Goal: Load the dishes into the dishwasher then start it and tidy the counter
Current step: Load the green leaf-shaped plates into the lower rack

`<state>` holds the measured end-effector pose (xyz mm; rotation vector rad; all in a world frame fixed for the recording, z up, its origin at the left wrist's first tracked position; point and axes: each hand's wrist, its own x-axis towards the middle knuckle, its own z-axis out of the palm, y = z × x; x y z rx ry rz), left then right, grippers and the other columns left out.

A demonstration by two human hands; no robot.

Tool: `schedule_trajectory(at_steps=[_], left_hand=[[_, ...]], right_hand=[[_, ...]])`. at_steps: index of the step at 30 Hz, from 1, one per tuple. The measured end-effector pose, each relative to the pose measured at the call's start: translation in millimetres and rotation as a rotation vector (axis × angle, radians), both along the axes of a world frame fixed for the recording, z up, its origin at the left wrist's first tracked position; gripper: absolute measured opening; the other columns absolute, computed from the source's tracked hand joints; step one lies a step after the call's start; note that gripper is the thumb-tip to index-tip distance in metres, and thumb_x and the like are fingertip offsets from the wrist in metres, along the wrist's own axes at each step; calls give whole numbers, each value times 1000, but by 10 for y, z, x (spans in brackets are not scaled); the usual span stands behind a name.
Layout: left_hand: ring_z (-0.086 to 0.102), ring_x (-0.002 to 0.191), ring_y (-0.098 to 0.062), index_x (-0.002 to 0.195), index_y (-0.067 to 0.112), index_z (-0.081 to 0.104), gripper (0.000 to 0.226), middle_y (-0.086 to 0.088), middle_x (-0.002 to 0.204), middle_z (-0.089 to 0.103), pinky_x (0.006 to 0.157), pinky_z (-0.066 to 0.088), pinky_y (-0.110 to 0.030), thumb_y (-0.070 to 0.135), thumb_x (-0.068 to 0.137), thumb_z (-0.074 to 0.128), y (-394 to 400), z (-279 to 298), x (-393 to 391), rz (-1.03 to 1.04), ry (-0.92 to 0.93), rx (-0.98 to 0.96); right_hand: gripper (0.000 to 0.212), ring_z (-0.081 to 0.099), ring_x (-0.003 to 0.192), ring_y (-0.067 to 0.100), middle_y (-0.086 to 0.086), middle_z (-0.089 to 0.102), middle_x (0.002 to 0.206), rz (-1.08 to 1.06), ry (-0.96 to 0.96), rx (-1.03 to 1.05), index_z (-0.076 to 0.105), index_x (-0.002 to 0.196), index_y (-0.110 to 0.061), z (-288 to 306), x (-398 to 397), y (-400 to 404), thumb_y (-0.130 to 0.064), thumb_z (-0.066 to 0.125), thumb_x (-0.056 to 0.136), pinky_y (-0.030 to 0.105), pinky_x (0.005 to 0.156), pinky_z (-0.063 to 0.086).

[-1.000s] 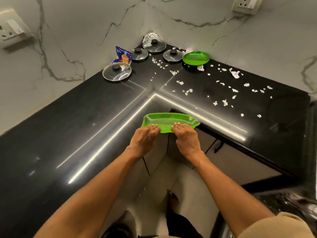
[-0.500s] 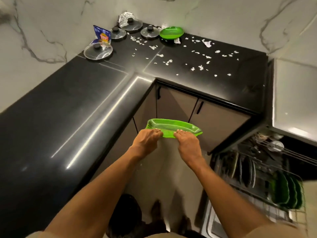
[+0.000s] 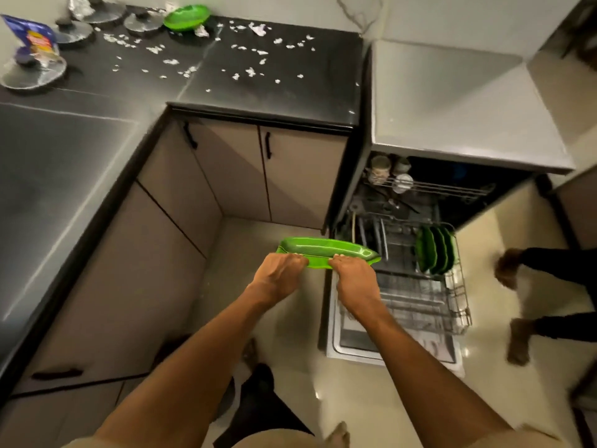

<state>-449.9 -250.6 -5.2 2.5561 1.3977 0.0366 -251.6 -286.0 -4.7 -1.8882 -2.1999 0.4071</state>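
Two hands hold one long green tray (image 3: 326, 251) a little below the centre of the frame. The left hand (image 3: 279, 275) grips the near edge of the tray with curled fingers, and the right hand (image 3: 354, 275) grips the same edge just beside it, also with curled fingers. The tray is almost level and it is in the air above the pale floor (image 3: 371, 399), near the left side of the open dishwasher (image 3: 452, 130).

The lower rack (image 3: 458, 286) of the dishwasher is pulled out at the right of centre. Several green plates (image 3: 434, 253) stand upright on their edges at the far right part of this rack, close together. Behind them, the upper rack (image 3: 429, 187) carries a few cups or small bowls; they are too blurred to name exactly.

The black counter (image 3: 290, 88) fills the upper left of the frame. Many small white scraps (image 3: 248, 72) lie scattered on it. At the top edge, a green bowl (image 3: 186, 16) stands near some round pot lids (image 3: 34, 74), and a blue snack bag (image 3: 34, 38) is at the far upper left, touching one lid. Below the counter are beige cabinet doors (image 3: 300, 176) with dark handles.

At the right edge of the frame the feet of another person (image 3: 513, 318) stand on the floor.
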Motion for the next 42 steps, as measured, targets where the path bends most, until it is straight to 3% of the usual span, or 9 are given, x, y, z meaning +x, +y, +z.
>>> schedule_trajectory(at_steps=[3, 7, 17, 24, 33, 42], left_hand=[[68, 93, -37, 105, 14, 66, 29, -8, 104, 73, 74, 53, -42, 6, 90, 42, -417, 8, 520, 3, 35, -51], [67, 96, -36, 105, 12, 66, 27, -9, 104, 72, 73, 49, -39, 7, 90, 44, -943, 59, 1241, -70, 71, -65], [70, 90, -32, 99, 18, 64, 21, -6, 96, 73, 72, 52, -38, 7, 87, 52, -1459, -74, 2511, -149, 52, -69], [68, 91, -35, 98, 16, 65, 24, -8, 94, 72, 71, 50, -37, 5, 82, 51, -1114, -261, 3252, -157, 34, -92], [68, 95, -30, 100, 20, 63, 23, -5, 97, 73, 72, 48, -35, 7, 85, 52, -550, -357, 4370, -18, 40, -186], [71, 89, -27, 104, 22, 64, 26, -4, 97, 73, 77, 55, -37, 5, 88, 54, -83, -338, 5151, 143, 80, -260]], right_hand=[[38, 61, 121, 34, 13, 68, 128, -33, -37, -84, 72, 123, -12, 31, 469, -407, -3, 57, 88, 40, 104, 45], [47, 54, 130, 30, 9, 63, 138, -112, -34, -141, 66, 133, -16, 31, 1141, -1022, -2, 55, 90, 34, 107, 40], [49, 62, 115, 33, 9, 72, 118, -218, -32, -180, 71, 125, -18, 64, 2358, -1647, 5, 57, 84, 38, 97, 51], [46, 64, 108, 33, 11, 73, 110, -243, -52, -198, 73, 119, -16, -29, 3076, -1368, 4, 57, 81, 39, 91, 52], [34, 64, 96, 35, 11, 72, 98, -142, -107, -262, 74, 102, -15, 55, 4162, -582, 1, 54, 81, 38, 80, 51], [37, 67, 96, 32, 12, 74, 99, -10, -124, -247, 76, 105, -14, 77, 4935, 168, 8, 53, 87, 38, 85, 52]])
